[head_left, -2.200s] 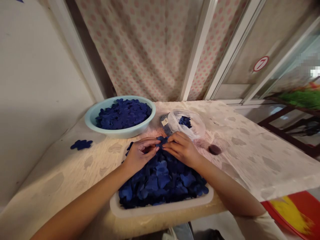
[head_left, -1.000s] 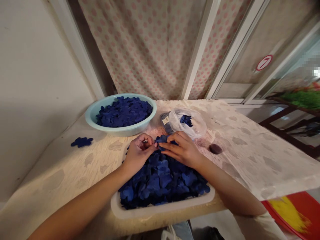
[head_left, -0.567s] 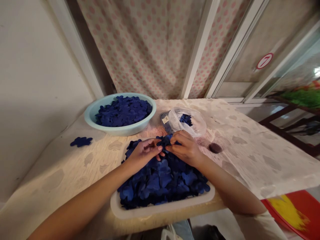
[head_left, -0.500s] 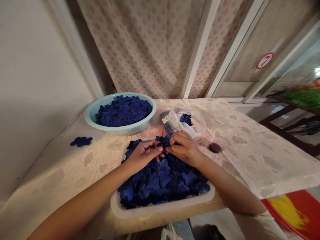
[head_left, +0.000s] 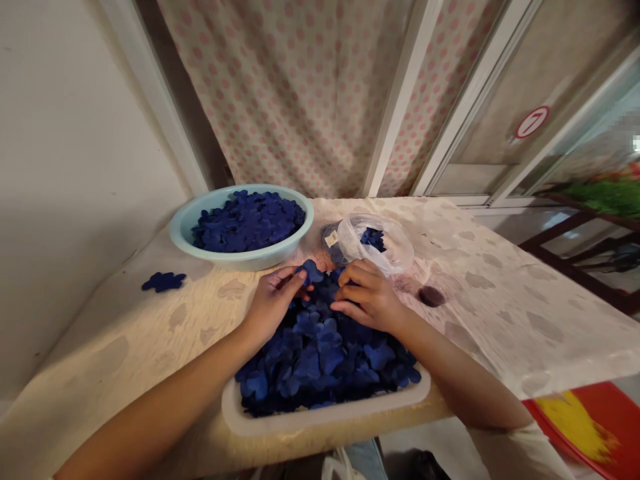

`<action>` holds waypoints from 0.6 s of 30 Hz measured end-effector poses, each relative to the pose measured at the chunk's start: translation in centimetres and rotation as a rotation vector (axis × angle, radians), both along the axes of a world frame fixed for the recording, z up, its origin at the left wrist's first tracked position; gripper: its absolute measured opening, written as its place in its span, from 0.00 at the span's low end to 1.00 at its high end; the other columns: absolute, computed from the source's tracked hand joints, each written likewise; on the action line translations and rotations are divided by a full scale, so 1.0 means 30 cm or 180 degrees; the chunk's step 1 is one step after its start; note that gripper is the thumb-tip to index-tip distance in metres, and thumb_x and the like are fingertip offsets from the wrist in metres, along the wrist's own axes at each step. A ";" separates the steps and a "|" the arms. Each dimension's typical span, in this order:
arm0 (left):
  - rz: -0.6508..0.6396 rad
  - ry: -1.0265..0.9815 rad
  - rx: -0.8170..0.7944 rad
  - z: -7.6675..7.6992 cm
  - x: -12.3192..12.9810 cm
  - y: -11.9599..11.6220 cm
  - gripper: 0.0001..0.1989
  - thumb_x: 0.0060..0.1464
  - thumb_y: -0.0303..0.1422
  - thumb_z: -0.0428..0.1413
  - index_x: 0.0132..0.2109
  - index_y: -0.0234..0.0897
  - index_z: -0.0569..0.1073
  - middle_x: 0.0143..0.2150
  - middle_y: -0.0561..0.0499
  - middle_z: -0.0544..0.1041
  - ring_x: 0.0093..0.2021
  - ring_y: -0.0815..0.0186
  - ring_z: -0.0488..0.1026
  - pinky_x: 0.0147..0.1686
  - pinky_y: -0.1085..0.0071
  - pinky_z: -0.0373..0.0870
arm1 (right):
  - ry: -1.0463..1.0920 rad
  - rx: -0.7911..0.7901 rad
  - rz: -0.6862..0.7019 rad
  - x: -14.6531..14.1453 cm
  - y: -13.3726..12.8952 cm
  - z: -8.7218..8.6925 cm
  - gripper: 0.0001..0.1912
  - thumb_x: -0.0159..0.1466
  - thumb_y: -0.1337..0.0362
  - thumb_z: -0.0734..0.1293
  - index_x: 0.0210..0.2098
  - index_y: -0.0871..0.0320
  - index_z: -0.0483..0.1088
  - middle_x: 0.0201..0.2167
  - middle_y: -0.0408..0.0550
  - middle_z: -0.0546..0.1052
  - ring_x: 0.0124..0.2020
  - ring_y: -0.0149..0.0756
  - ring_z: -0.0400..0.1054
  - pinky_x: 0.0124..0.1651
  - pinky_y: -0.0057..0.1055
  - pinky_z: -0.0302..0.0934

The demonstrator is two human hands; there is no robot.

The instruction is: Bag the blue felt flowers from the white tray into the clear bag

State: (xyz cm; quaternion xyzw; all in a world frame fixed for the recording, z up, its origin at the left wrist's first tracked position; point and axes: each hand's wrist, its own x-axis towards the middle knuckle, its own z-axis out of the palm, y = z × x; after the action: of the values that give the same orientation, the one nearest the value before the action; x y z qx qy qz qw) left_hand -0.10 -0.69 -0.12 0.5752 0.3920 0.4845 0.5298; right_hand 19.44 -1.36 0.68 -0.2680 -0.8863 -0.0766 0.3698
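Observation:
A white tray [head_left: 325, 425] near the table's front edge is heaped with dark blue flower-shaped pieces [head_left: 320, 360]. Over the tray's back left part, my left hand [head_left: 280, 293] pinches one blue piece [head_left: 312, 271] between thumb and fingers. My right hand [head_left: 367, 293] is just to the right, above the heap, with its fingers curled together; whatever they grip is hidden among the blue pieces. A small gap separates the two hands.
A light blue basin [head_left: 240, 261] full of blue pieces stands at the back left. Behind the tray lies a clear plastic bag [head_left: 400, 250] with blue pieces. A loose blue piece [head_left: 164, 281] lies left, a dark round object [head_left: 431, 296] right.
My left hand has moved left, away from my right hand, with a blue piece now showing in its fingers. My right hand has stayed in nearly the same place.

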 end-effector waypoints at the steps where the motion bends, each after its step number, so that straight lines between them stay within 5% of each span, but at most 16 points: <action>1: -0.0067 0.0124 0.0106 0.004 0.000 -0.002 0.11 0.51 0.39 0.54 0.32 0.35 0.73 0.26 0.54 0.71 0.26 0.69 0.67 0.28 0.74 0.65 | 0.0034 0.0025 -0.0057 0.002 0.000 0.001 0.14 0.61 0.59 0.63 0.22 0.59 0.67 0.26 0.47 0.68 0.31 0.32 0.60 0.35 0.32 0.55; 6: -0.0289 0.0684 0.0547 0.026 0.002 -0.020 0.16 0.53 0.38 0.53 0.21 0.35 0.68 0.19 0.56 0.62 0.23 0.72 0.60 0.24 0.76 0.58 | 0.0079 0.0252 -0.0062 0.001 -0.004 0.005 0.11 0.58 0.57 0.65 0.29 0.60 0.68 0.29 0.47 0.69 0.32 0.32 0.61 0.35 0.31 0.57; 11: -0.0839 0.0409 0.0182 0.022 0.004 -0.026 0.14 0.54 0.39 0.52 0.26 0.35 0.70 0.22 0.55 0.67 0.23 0.71 0.62 0.24 0.75 0.58 | -0.0247 0.0623 -0.0227 -0.006 -0.019 0.016 0.10 0.59 0.61 0.65 0.37 0.61 0.69 0.30 0.48 0.70 0.32 0.33 0.63 0.33 0.30 0.58; 18: -0.0842 0.0212 0.0139 0.000 0.002 -0.017 0.12 0.54 0.37 0.52 0.29 0.34 0.72 0.25 0.53 0.68 0.25 0.71 0.63 0.25 0.75 0.58 | -0.0213 0.0949 -0.0332 -0.007 -0.023 0.018 0.02 0.59 0.70 0.64 0.33 0.59 0.69 0.27 0.45 0.71 0.30 0.30 0.62 0.31 0.29 0.55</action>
State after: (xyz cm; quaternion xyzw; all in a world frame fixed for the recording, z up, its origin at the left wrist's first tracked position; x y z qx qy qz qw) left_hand -0.04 -1.19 -0.12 0.6490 0.3195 0.3995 0.5631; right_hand 19.22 -2.04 1.20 -0.2531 -0.8619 -0.2353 0.3712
